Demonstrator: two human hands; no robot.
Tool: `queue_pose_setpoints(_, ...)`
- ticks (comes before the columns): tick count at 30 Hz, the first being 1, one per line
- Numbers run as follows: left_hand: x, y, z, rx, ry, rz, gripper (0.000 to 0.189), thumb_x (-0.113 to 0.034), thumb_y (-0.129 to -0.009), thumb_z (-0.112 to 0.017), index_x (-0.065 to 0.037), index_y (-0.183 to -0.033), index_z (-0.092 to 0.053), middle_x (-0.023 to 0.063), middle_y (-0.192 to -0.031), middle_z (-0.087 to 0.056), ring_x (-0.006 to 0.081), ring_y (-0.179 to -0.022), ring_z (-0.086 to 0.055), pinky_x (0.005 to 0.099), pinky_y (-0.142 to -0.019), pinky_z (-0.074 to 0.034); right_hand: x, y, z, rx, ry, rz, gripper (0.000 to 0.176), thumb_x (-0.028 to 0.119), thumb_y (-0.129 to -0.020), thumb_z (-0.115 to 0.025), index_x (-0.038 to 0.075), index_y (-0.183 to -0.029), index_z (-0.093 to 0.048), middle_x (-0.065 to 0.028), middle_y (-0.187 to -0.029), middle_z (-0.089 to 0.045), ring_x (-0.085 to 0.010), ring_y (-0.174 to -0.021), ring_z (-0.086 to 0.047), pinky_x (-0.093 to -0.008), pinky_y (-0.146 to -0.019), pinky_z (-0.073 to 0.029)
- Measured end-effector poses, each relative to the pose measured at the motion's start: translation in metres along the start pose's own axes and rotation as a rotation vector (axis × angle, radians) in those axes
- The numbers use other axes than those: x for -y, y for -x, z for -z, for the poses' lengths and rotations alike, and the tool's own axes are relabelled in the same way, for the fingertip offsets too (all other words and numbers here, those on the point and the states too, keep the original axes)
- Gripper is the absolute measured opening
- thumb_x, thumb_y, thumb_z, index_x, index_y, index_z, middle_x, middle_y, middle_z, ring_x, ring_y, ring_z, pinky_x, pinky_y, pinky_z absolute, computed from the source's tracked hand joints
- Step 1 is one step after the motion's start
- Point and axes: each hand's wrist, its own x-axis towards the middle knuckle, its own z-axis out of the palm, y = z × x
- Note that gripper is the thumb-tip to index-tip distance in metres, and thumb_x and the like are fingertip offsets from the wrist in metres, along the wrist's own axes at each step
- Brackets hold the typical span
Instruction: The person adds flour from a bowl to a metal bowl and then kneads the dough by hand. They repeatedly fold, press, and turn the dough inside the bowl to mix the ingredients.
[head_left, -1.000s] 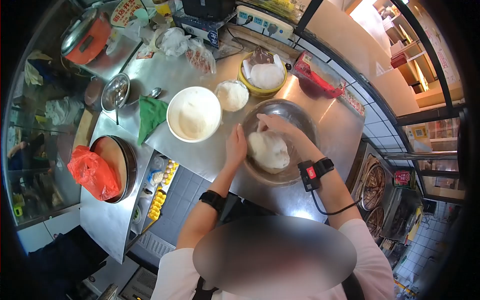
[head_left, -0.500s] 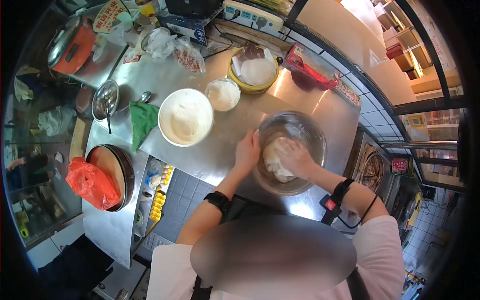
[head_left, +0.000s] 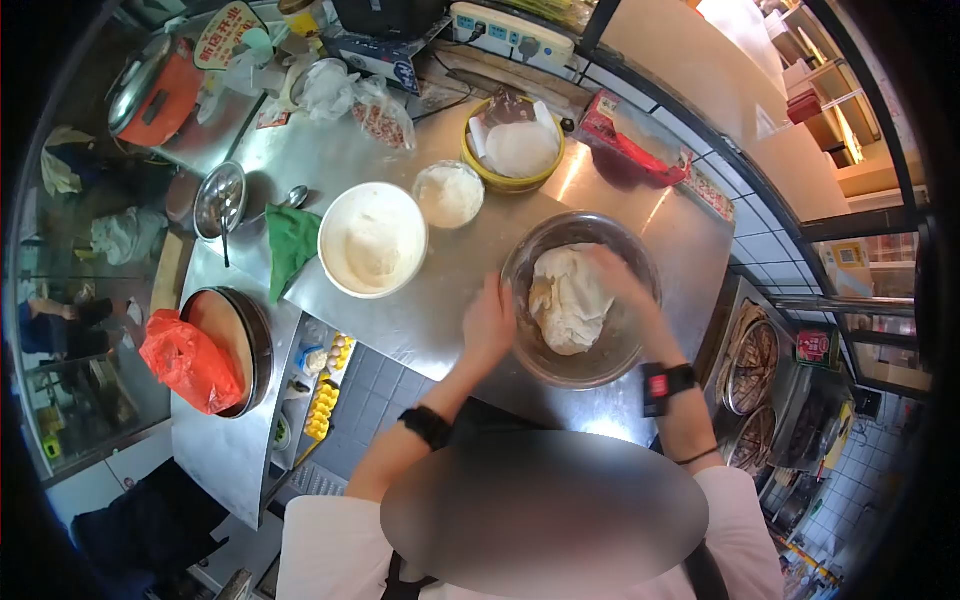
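A pale lump of dough [head_left: 572,305] lies in a steel mixing bowl [head_left: 555,376] in front of me. My left hand [head_left: 489,322] holds the bowl by its left rim, fingers pointing away from me. Inside the bowl, my right hand [head_left: 622,285] is at the dough's upper right edge, its fingers smeared by motion. To the left of the bowl stands a white tub [head_left: 372,240] with pale, floury contents. A smaller bowl of white flour [head_left: 448,195] is beside it, and a yellow-rimmed container [head_left: 514,150] with a white bag stands behind.
A green cloth [head_left: 291,250] and a metal bowl with a utensil [head_left: 220,202] lie to the left. Nearer me on that side, a red plastic bag [head_left: 192,362] rests on a round pan. Along the back are a power strip [head_left: 510,36] and plastic bags [head_left: 330,92].
My right hand has moved from on top of the dough to its upper right edge, exposing more of it. My left hand stays at the bowl's rim.
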Motion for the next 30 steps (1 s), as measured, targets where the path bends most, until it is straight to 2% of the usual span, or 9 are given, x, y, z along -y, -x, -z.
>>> queue_pose_setpoints(1,0.002,0.016,-0.003,0.003,-0.013,0.013,0.032,-0.026,-0.092,-0.038,-0.006,-0.117,-0.045,0.0248,-0.077,-0.06,0.0427,-0.075,-0.058,0.0513,-0.063,-0.043,-0.004,-0.001,0.014,0.216,-0.547,-0.1,0.031,0.026,-0.086,-0.051,0.012,-0.114,-0.055,-0.0128,-0.104,-0.055,-0.0327,-0.096,-0.053,-0.0406,-0.084,-0.044)
queue_pose_setpoints(3,0.0,0.033,-0.013,-0.159,0.167,0.035,0.031,-0.024,-0.092,-0.037,-0.004,-0.115,-0.045,0.0262,-0.07,-0.058,0.0437,-0.069,-0.057,0.0522,-0.059,-0.042,0.004,-0.007,0.012,0.224,-0.56,-0.204,0.033,0.034,-0.087,-0.049,0.015,-0.112,-0.058,-0.0153,-0.107,-0.058,-0.0324,-0.101,-0.054,-0.0401,-0.087,-0.042)
queue_pose_setpoints(6,-0.002,0.014,-0.02,-0.179,0.081,0.051,0.03,-0.024,-0.092,-0.038,-0.004,-0.112,-0.047,0.0257,-0.069,-0.058,0.0443,-0.065,-0.056,0.0526,-0.057,-0.042,0.043,-0.013,-0.028,-0.016,0.312,-0.142,0.04,0.044,-0.086,-0.043,0.013,-0.096,-0.067,-0.0188,-0.105,-0.059,-0.0334,-0.097,-0.056,-0.04,-0.083,-0.044)
queue_pose_setpoints(11,-0.012,-0.016,-0.006,-0.181,0.008,0.019,0.024,-0.02,-0.092,-0.041,-0.002,-0.104,-0.053,0.0227,-0.074,-0.059,0.0417,-0.069,-0.057,0.0459,-0.058,-0.042,0.086,-0.002,-0.048,0.234,0.194,0.224,0.037,0.037,-0.082,-0.046,0.008,-0.075,-0.068,-0.0161,-0.067,-0.061,-0.0355,-0.072,-0.06,-0.0454,-0.069,-0.047)
queue_pose_setpoints(17,-0.008,-0.018,-0.004,-0.193,0.03,0.006,0.022,-0.019,-0.091,-0.043,-0.004,-0.101,-0.055,0.0207,-0.073,-0.059,0.0393,-0.069,-0.057,0.0448,-0.058,-0.042,0.106,0.059,0.019,0.294,0.586,0.237,0.03,0.033,-0.077,-0.053,0.007,-0.07,-0.067,-0.014,-0.069,-0.063,-0.0301,-0.073,-0.06,-0.0411,-0.075,-0.044)
queue_pose_setpoints(20,-0.009,-0.02,-0.005,-0.186,0.07,0.015,0.02,-0.019,-0.09,-0.044,-0.004,-0.099,-0.055,0.0202,-0.072,-0.058,0.039,-0.068,-0.057,0.0448,-0.058,-0.042,0.072,0.074,0.041,0.047,0.752,0.354,0.026,0.034,-0.073,-0.057,0.01,-0.08,-0.066,-0.0107,-0.084,-0.064,-0.0259,-0.081,-0.06,-0.039,-0.082,-0.042)
queue_pose_setpoints(24,-0.004,-0.021,-0.007,-0.194,0.022,-0.031,0.021,-0.024,-0.09,-0.042,-0.009,-0.1,-0.052,0.0192,-0.064,-0.058,0.0406,-0.061,-0.056,0.0497,-0.054,-0.041,0.074,0.061,0.031,0.167,0.88,0.498,0.035,0.036,-0.07,-0.059,0.01,-0.094,-0.061,-0.0113,-0.099,-0.06,-0.0249,-0.09,-0.057,-0.0412,-0.088,-0.039)
queue_pose_setpoints(26,-0.005,-0.019,-0.006,-0.163,0.001,-0.016,0.021,-0.024,-0.09,-0.041,-0.009,-0.101,-0.052,0.0189,-0.064,-0.058,0.0406,-0.061,-0.056,0.0497,-0.054,-0.042,0.049,0.061,0.002,0.104,0.553,1.006,0.043,0.037,-0.069,-0.06,0.01,-0.102,-0.058,-0.0142,-0.104,-0.056,-0.0247,-0.095,-0.055,-0.0419,-0.092,-0.037)
queue_pose_setpoints(30,-0.007,-0.023,-0.006,-0.154,-0.037,-0.026,0.02,-0.024,-0.091,-0.042,-0.009,-0.1,-0.051,0.0198,-0.063,-0.058,0.0414,-0.06,-0.056,0.0509,-0.054,-0.041,0.036,0.027,-0.02,0.075,0.557,1.005,0.042,0.036,-0.068,-0.06,0.012,-0.103,-0.059,-0.0143,-0.101,-0.057,-0.0265,-0.096,-0.054,-0.0437,-0.093,-0.036)
